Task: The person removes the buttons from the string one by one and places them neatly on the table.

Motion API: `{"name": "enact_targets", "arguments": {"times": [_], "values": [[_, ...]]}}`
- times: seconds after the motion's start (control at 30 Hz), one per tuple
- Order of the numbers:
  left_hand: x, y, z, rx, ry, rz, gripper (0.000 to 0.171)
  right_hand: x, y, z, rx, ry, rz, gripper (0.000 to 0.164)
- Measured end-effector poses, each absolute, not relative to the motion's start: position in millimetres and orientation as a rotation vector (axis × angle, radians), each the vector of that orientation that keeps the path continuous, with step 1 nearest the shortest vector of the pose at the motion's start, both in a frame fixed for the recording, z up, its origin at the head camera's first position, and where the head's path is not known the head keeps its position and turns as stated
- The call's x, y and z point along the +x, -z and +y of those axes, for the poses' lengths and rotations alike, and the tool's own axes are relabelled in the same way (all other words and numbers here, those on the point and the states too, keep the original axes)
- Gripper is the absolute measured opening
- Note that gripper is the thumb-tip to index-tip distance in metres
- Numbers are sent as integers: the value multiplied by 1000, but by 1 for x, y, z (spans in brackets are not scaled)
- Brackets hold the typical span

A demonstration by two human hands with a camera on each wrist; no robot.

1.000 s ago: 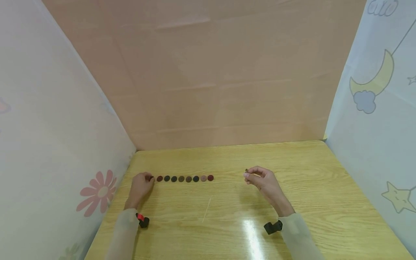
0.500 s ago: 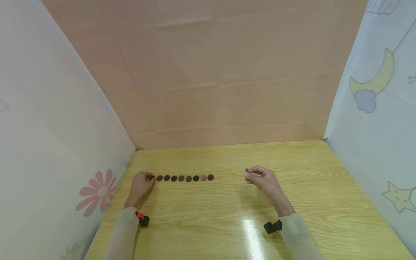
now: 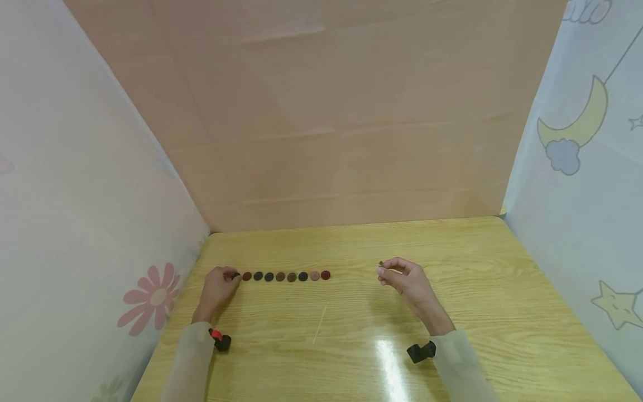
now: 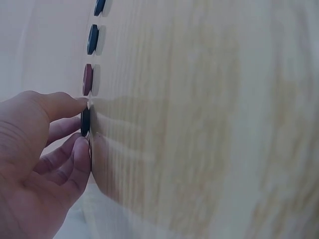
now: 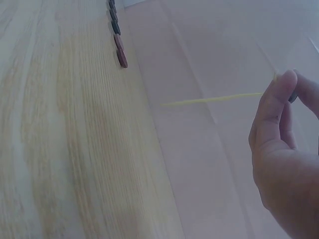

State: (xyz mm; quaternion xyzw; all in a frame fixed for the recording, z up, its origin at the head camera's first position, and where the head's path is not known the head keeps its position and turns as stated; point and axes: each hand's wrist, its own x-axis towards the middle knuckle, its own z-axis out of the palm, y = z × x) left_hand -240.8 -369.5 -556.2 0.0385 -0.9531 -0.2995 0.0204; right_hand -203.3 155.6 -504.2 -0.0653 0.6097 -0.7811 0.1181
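Note:
In the head view my left hand (image 3: 216, 287) is at the left end of a straight row of button-like discs. Its thumb and fingers pinch a dark disc (image 4: 85, 120), which stands right at the tabletop beside a dark red disc (image 4: 87, 79). Further along come black and brown discs, then a pink disc (image 3: 315, 276) and a red disc (image 3: 325, 275) at the right end. Right of the row, my right hand (image 3: 413, 285) is raised above the table. Between thumb and fingertips it pinches a small dark disc (image 5: 293, 96), mostly hidden by the fingers.
The wooden table (image 3: 281, 363) meets a plain pinkish-brown backdrop (image 3: 326, 111) at the back. Patterned white walls (image 3: 75, 195) stand on both sides. A thin pale streak (image 3: 320, 324) shows on the tabletop between the arms. A black camera sits on each wrist.
My left hand has shifted very slightly right with its dark disc, closer to the dark red one. The right hand stays in place.

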Motion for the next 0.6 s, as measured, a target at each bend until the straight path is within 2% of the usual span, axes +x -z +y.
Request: {"name": "enact_targets", "arguments": {"times": [0.17, 0.3, 0.6], "values": [[-238, 554, -369, 149, 1003, -2948, 37, -202, 503, 154, -179, 2278, 1795, 3], [-231, 550, -368, 214, 1059, -2901, 42, -202, 503, 153, -175, 2271, 1795, 6], [-220, 532, -352, 204, 1072, -2771, 37, -205, 504, 152, -216, 2278, 1780, 4]]}}
